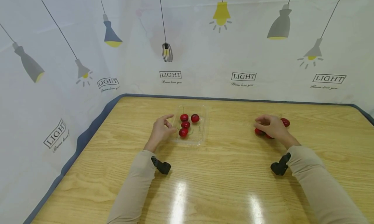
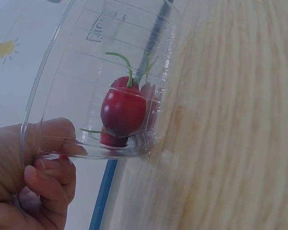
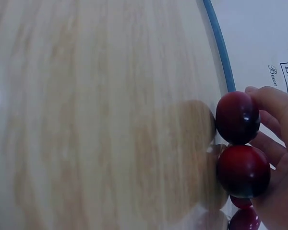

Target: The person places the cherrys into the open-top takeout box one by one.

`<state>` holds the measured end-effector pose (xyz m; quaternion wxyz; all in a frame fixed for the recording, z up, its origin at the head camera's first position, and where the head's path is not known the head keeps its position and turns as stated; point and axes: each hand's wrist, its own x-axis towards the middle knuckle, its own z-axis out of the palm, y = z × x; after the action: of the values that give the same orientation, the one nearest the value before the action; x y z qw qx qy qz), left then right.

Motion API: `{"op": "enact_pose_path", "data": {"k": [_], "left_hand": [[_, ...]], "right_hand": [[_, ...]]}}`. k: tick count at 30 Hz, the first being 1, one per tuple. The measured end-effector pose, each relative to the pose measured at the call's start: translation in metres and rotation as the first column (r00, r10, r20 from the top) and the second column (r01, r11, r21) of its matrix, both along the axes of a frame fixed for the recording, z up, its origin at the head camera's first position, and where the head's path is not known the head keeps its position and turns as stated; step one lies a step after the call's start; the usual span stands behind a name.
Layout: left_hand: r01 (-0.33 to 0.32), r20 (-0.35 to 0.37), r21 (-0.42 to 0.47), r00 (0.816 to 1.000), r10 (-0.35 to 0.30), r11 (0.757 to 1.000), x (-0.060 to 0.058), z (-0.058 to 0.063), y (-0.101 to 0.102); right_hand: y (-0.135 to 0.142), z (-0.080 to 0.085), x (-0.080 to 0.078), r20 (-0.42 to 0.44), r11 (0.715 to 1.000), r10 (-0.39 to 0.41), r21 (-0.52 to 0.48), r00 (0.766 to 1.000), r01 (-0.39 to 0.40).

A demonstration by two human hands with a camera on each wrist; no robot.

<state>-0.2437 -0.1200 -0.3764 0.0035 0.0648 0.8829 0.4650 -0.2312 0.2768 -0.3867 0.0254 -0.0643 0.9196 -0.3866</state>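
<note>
left hand (image 1: 160, 130): thumb and forefinger spread at the left edge of a clear plastic punnet (image 1: 203, 133), probably to steady it; whether they pinch the rim i cannot tell.
right hand (image 1: 273, 126): bent over the loose cherries (image 3: 244, 171), fingertips at the end one; whether it is gripped i cannot tell.
punnet: on the surface (image 1: 228, 172), left of the loose fruit, its walls likely keeping the inside cherries (image 1: 185, 124) from rolling.
loose cherries: bunched under and beside the right hand, perhaps to be within easy reach.
count: one punnet, four cherries in it, at least four outside; two black wrist cameras (image 1: 164, 168).
</note>
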Motion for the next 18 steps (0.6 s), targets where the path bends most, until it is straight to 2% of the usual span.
{"op": "enact_pose_path", "data": {"k": [12, 18], "left_hand": [[0.006, -0.003, 0.018, 1.0, -0.006, 1.0, 0.0007, -0.0008, -0.0004], [0.008, 0.005, 0.023, 1.0, -0.008, 1.0, 0.0004, -0.001, -0.0001]], "right_hand": [[0.0001, -0.0033, 0.0013, -0.027, 0.999, 0.039, -0.006, 0.999, -0.039], [0.0004, -0.0023, 0.0025, 0.007, 0.999, 0.04, -0.024, 0.999, -0.04]]}}
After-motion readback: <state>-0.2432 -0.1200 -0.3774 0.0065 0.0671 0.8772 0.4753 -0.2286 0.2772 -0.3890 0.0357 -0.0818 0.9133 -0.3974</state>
